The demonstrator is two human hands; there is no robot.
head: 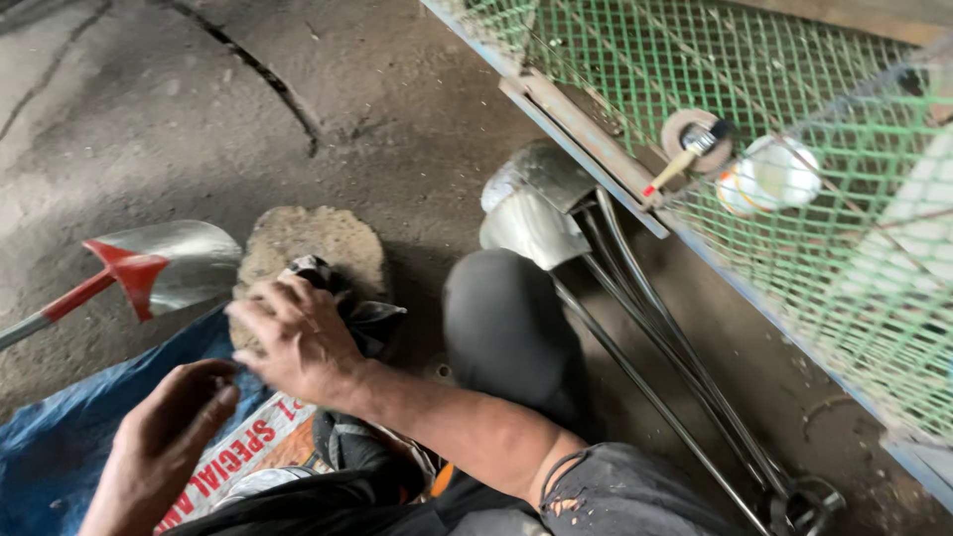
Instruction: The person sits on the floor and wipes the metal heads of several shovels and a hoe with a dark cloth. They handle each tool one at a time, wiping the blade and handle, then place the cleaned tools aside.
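Two hands over a flat stone (pixel 308 243) on the floor: my right hand (pixel 298 342) presses a dark rag (pixel 362 318) onto it, fingers spread, w/ left hand (pixel 169 427) loosely curled, grasping nothing, beside a blue sack (pixel 60 437).

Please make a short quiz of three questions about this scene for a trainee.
1. True or false: the right hand presses on a dark cloth over a rough stone.
2. Which colour marks the shovel at the neck? A) red B) yellow C) blue
3. Fill in: the left hand rests near a blue ____.

Key: 1 true; 2 A; 3 sack.
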